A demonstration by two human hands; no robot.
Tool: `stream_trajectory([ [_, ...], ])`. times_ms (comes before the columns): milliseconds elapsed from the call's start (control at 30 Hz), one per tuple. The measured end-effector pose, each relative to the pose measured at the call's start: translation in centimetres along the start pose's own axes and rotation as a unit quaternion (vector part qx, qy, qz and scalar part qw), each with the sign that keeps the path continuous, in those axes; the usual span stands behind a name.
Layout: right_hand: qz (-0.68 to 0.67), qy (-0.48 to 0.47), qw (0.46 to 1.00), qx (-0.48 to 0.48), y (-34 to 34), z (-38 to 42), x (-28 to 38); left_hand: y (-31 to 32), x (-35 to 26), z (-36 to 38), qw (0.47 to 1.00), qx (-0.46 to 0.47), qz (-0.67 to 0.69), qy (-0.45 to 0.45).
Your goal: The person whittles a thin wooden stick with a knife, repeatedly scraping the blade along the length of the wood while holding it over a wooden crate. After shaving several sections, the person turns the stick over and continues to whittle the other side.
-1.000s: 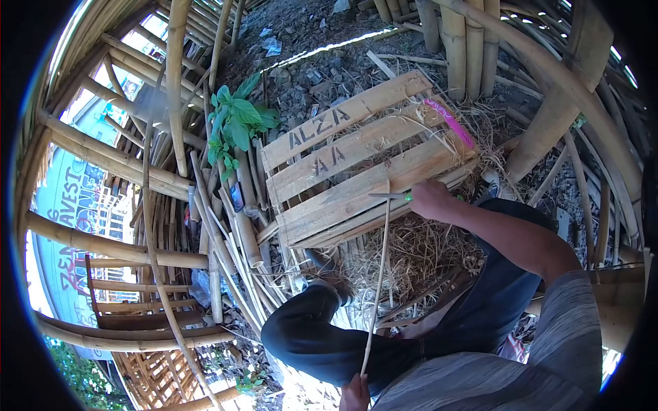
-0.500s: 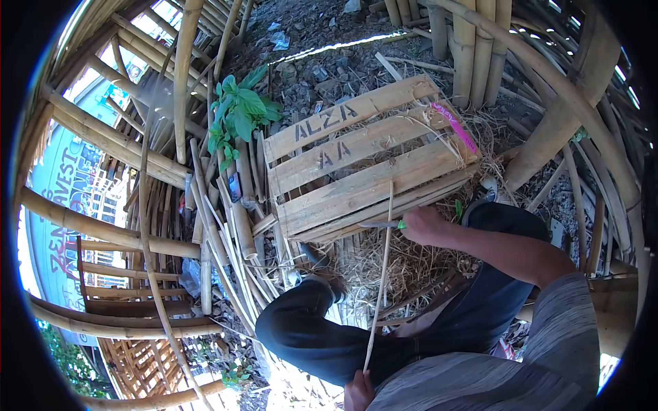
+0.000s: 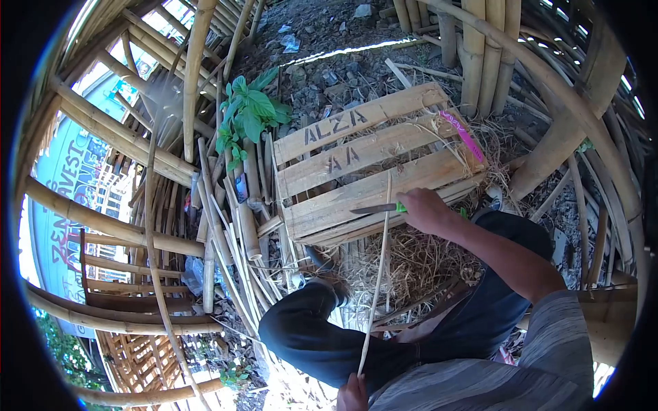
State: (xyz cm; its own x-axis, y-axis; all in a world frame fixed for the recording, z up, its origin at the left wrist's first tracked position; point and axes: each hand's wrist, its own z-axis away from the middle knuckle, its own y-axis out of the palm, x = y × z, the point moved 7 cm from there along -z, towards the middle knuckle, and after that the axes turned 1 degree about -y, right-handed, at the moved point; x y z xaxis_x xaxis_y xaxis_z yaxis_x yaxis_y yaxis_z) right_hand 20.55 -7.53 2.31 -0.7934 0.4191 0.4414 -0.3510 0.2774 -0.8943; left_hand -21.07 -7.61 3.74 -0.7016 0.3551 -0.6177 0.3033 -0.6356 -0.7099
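Observation:
My right hand (image 3: 426,208) is closed round the green handle of a knife (image 3: 375,209), its blade pointing left and crossing a thin bamboo strip (image 3: 379,281) close to the strip's far end. At the bottom of the view my left hand (image 3: 353,394) grips the near end of that strip. The strip runs up from my lap to a slatted wooden crate (image 3: 356,171) lettered "ALZA AA", and its far end overlaps the lowest slats. Dry shavings (image 3: 411,274) lie heaped between my legs and the crate.
Bamboo poles (image 3: 116,222) form a lattice wall on the left, with a lettered banner (image 3: 62,226) beyond. A leafy green plant (image 3: 250,113) grows beside the crate. Cut bamboo pieces (image 3: 223,219) lie left of it, and thick upright poles (image 3: 480,61) stand at the back right.
My right hand and the knife have moved up along the strip towards its far end. The left hand keeps its hold on the near end. The whole view has shifted slightly.

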Motion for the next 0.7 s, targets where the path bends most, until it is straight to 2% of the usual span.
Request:
stream_trajectory([
  [33, -0.012, -0.015, 0.998, -0.054, -2.7, -0.1, 0.9, -1.2, -1.7, -0.3, 0.997, -0.029, 0.004, 0.071],
  [67, -0.012, -0.019, 0.998, -0.058, -4.3, -0.3, 1.3, -1.9, -1.3, -0.9, 0.992, -0.022, 0.12, -0.034],
  [133, -0.004, -0.185, 0.962, -0.203, -8.5, 0.1, 3.7, -2.9, 1.9, -2.2, 0.993, -0.004, -0.118, 0.015],
  [167, -0.001, -0.189, 0.96, -0.206, -8.9, -0.1, 4.0, -4.4, 0.8, -2.9, 0.985, -0.011, -0.171, 0.037],
  [233, 0.041, -0.298, 0.932, -0.202, -8.7, 0.3, 6.0, -7.0, -2.0, -6.0, 0.963, -0.008, -0.259, 0.073],
  [267, 0.048, -0.307, 0.929, -0.203, -8.4, 0.5, 6.1, -8.0, -3.3, -8.0, 0.952, 0.002, -0.295, 0.086],
  [333, -0.081, -0.274, 0.958, 0.011, -5.0, -0.2, 5.5, -10.5, -6.8, -10.9, 0.93, -0.04, -0.321, 0.175],
  [367, -0.073, -0.282, 0.957, 0.01, -5.0, 0.1, 5.6, -11.4, -8.7, -12.4, 0.906, -0.052, -0.354, 0.225],
  [400, -0.078, -0.207, 0.972, 0.079, -4.0, 0.0, 4.6, -12.2, -10.3, -13.9, 0.877, -0.064, -0.388, 0.274],
  [433, -0.083, -0.128, 0.978, 0.145, -3.0, 0.1, 3.5, -12.9, -10.9, -15.9, 0.879, -0.058, -0.385, 0.277],
  [467, -0.077, -0.132, 0.978, 0.14, -2.8, 0.2, 3.0, -13.4, -11.6, -18.0, 0.879, -0.051, -0.381, 0.28],
  [533, -0.151, -0.137, 0.979, 0.02, -4.1, -0.2, 1.7, -14.8, -14.5, -21.3, 0.862, -0.085, -0.399, 0.301],
  [567, -0.143, -0.14, 0.98, 0.015, -4.4, -0.3, 1.6, -15.8, -17.0, -21.6, 0.846, -0.174, -0.382, 0.327],
  [600, -0.121, -0.084, 0.989, -0.004, -4.8, -0.6, 0.6, -16.3, -19.1, -21.5, 0.824, -0.262, -0.361, 0.35],
  [633, -0.098, -0.027, 0.995, -0.024, -5.2, -0.7, -0.3, -16.8, -20.1, -21.9, 0.821, -0.315, -0.302, 0.368],
  [667, -0.088, -0.028, 0.995, -0.029, -5.1, -0.8, -0.6, -17.0, -20.7, -22.3, 0.812, -0.366, -0.242, 0.385],
  [700, -0.172, 0.004, 0.984, -0.048, -4.9, -0.8, -1.5, -16.8, -20.8, -22.8, 0.835, -0.364, -0.129, 0.391],
])
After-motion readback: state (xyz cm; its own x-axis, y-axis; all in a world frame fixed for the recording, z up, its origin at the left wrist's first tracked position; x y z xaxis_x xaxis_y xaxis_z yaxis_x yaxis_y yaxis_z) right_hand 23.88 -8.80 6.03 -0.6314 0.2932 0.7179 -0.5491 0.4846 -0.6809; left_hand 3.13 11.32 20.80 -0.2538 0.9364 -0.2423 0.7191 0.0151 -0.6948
